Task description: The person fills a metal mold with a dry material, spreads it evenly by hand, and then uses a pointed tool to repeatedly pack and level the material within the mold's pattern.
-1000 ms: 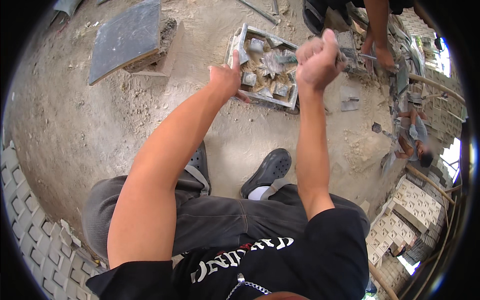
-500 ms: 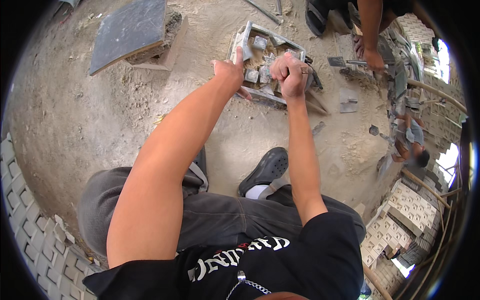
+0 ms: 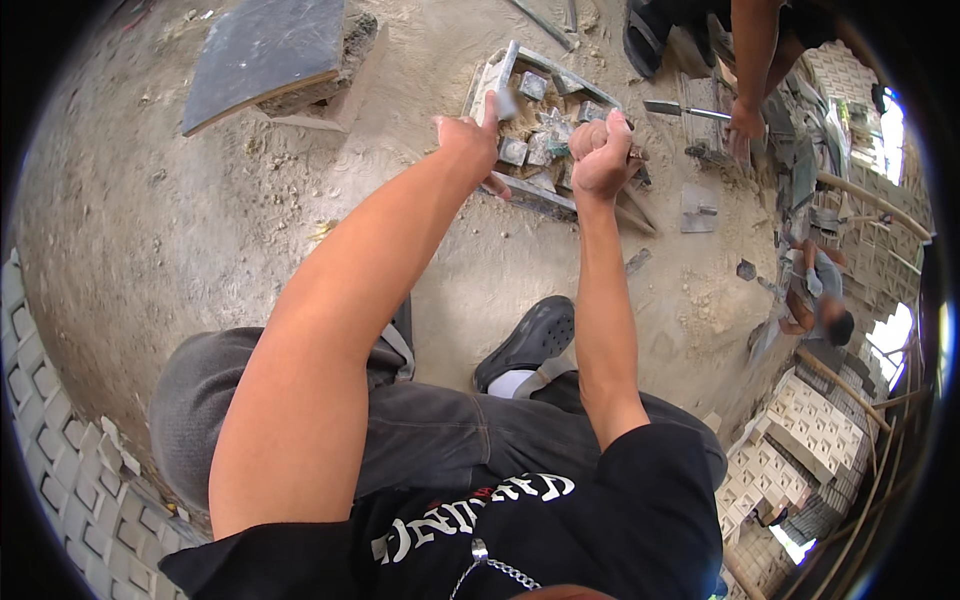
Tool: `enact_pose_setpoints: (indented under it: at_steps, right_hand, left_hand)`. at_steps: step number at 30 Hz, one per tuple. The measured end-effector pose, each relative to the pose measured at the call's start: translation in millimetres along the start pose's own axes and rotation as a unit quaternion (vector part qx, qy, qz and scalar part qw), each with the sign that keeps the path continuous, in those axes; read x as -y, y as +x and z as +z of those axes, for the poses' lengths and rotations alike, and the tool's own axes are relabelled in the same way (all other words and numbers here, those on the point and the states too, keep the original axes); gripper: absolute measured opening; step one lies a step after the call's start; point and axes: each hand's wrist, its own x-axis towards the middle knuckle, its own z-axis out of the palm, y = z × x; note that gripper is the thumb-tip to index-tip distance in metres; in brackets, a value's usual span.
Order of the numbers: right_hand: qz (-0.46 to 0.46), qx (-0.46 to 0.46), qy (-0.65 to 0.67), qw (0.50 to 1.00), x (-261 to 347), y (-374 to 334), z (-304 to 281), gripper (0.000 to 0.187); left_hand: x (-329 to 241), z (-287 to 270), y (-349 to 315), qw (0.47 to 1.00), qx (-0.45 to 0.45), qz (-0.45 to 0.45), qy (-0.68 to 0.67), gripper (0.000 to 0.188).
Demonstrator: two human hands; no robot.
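Note:
A rectangular metal-framed mold (image 3: pixel 570 72) lies on the dusty ground ahead of me, with several grey raised blocks (image 3: pixel 513 151) and sandy material inside it. My left hand (image 3: pixel 468 146) lies on the mold's left side, fingers spread, one stretched along the frame and one lower down at the near edge. Above the mold's right side my right hand (image 3: pixel 600 155) is closed in a fist, thumb on top. A small brownish end shows beside that fist, but what it grips is mostly hidden.
A dark board (image 3: pixel 265 60) rests on a block at the far left. At the far right a co-worker's hand (image 3: pixel 745 118) holds a trowel (image 3: pixel 663 107). A flat float (image 3: pixel 699 208) lies on the ground. Patterned blocks (image 3: pixel 815 425) are stacked right; another person (image 3: pixel 825 290) crouches there.
My right hand has shifted right from over the mold's middle and turned, bringing its thumb on top. My left hand stays on the frame. The co-worker's trowel has tilted and moved slightly.

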Motion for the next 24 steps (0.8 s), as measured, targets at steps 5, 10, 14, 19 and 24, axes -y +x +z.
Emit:
enact_pose_setpoints:
  at_steps: [5,10,14,19,24]
  right_hand:
    - [-0.014,0.001,0.006,1.000,41.1,-7.6,33.3,0.047]
    - [0.008,-0.002,-0.055,0.998,2.9,-10.7,15.0,0.044]
    - [-0.016,0.007,-0.081,0.997,29.0,-7.5,34.6,0.043]
    - [-0.043,-0.004,-0.077,0.996,14.0,-3.8,18.4,0.044]
    - [-0.009,0.032,-0.051,0.998,19.9,-3.8,23.9,0.045]
  left_hand:
    - [4.5,0.6,-4.5,1.000,0.013,-0.005,-0.001,0.162]
    - [-2.3,5.2,-3.5,1.000,0.011,0.006,0.002,0.162]
    - [4.1,4.4,-4.8,1.000,0.015,-0.006,-0.001,0.162]
    - [-2.4,-2.2,-4.0,1.000,0.027,-0.006,-0.002,0.162]
    - [2.7,2.1,-3.0,1.000,0.019,-0.018,-0.002,0.162]
